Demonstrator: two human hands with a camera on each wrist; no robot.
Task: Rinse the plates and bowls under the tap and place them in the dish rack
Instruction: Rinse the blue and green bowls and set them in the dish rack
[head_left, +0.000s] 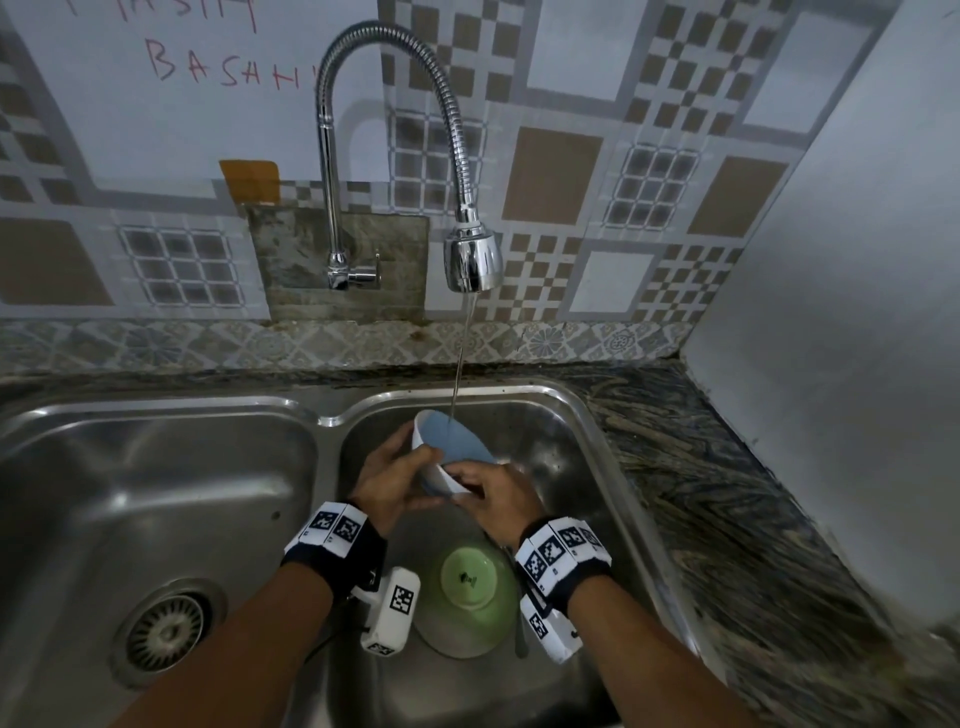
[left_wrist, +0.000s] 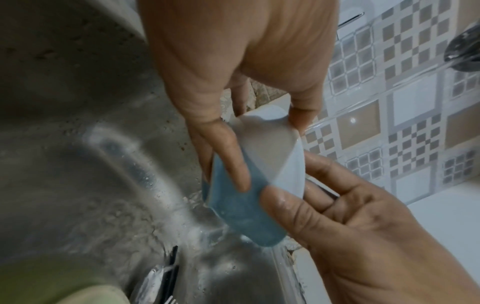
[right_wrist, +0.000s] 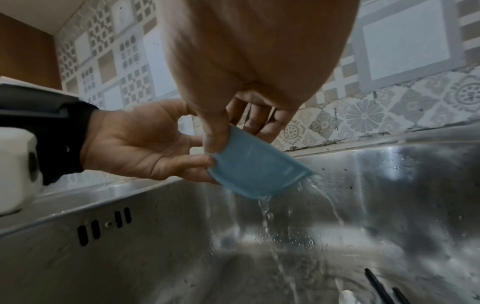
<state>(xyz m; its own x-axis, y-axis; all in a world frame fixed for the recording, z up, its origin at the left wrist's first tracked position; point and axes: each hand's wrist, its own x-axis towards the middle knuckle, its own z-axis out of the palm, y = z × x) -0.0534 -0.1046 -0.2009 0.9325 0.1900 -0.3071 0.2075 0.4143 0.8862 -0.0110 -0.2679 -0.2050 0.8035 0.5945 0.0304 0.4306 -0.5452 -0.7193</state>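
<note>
A small bowl, blue inside and white outside, is tilted under the thin stream from the chrome tap, over the right sink basin. Both hands hold it. My left hand grips its left side, with the thumb on the blue inside and fingers behind the white wall. My right hand pinches the near rim, thumb pressed on the bowl. Water spills off the bowl's lower edge into the basin. No dish rack is in view.
An upturned green bowl lies on a plate at the near end of the right basin, below my wrists. Dark utensils lie on the basin floor. The left basin has a drain. Dark stone counter and a white wall stand on the right.
</note>
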